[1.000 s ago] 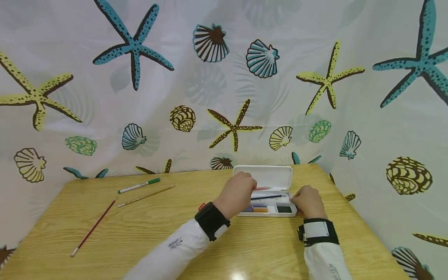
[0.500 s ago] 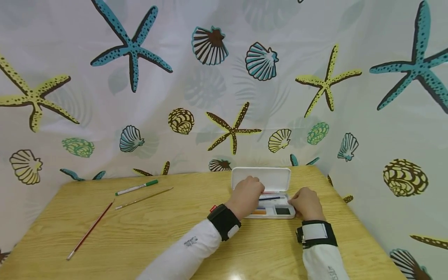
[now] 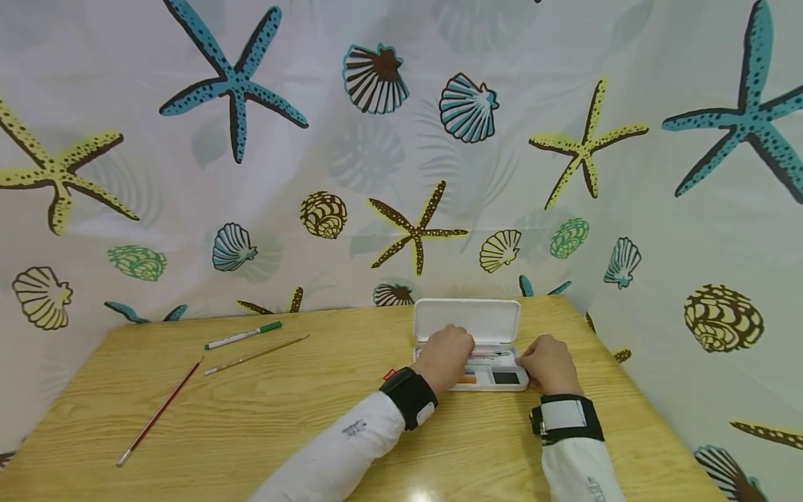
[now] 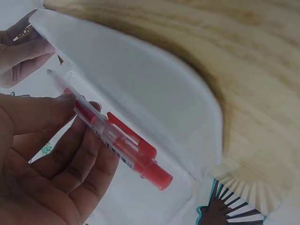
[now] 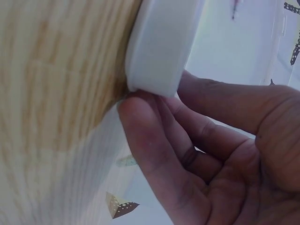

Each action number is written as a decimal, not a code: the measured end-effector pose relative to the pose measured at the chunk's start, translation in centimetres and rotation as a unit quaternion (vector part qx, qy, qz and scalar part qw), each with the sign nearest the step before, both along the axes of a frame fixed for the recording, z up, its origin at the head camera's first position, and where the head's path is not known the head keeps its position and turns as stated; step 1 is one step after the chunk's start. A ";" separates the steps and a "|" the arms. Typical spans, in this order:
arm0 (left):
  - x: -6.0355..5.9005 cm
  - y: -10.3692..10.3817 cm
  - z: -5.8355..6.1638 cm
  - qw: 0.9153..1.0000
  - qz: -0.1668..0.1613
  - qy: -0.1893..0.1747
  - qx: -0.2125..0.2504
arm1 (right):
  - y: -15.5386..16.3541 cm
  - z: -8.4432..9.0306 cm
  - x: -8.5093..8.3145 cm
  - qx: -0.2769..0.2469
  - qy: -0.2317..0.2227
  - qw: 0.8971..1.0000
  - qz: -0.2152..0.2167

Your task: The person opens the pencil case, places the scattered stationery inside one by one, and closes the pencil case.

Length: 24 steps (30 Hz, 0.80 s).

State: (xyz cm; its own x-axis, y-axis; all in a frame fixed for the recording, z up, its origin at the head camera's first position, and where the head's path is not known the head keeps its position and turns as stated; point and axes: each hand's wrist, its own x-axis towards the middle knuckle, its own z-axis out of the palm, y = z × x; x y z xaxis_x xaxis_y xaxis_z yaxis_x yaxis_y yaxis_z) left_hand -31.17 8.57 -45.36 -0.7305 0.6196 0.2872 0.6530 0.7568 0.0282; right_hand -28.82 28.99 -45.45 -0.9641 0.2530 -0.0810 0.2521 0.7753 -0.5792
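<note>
An open white pencil case (image 3: 518, 384) lies at the far right of the wooden table, its lid (image 3: 467, 319) tipped back. My left hand (image 3: 465, 351) reaches into the tray and pinches a red click pen (image 4: 117, 139) between thumb and fingers, low over the case (image 4: 154, 89). A small part of the pen (image 3: 483, 353) shows beside a dark pen in the tray. My right hand (image 3: 525, 362) grips the case's right end, its thumb and fingers (image 5: 154, 140) wrapped round the rounded corner (image 5: 159, 47). An orange piece (image 3: 468, 380) and a black block (image 3: 505, 378) sit in the front compartments.
A green-capped marker (image 3: 243, 335), a thin wooden brush (image 3: 256, 355) and a long red brush (image 3: 159, 411) lie on the left half of the table (image 3: 282, 418). A seashell-print curtain (image 3: 401, 174) encloses the back and right side.
My left hand has moved forward and down, lowering the red pen from above the tray into the case. The right hand has stayed on the case's end.
</note>
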 end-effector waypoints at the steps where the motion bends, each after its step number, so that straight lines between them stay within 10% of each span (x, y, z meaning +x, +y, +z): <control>1: 0.0 0.0 -0.1 1.000 -0.001 -0.002 -0.001 | 0.0 0.0 0.0 -0.001 0.000 1.000 0.000; 24: 0.0 0.3 -1.2 0.999 0.002 -0.016 -0.029 | 0.1 -0.1 -0.1 0.000 0.011 1.000 0.011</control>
State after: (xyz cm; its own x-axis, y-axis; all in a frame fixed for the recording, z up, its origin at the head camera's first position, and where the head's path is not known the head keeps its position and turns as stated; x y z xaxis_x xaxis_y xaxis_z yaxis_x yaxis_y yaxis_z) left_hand -31.14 8.86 -46.60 -0.7410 0.6315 0.2283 0.6496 0.7603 0.0053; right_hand -28.90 29.10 -45.54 -0.9711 0.2315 -0.0589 0.2215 0.7803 -0.5849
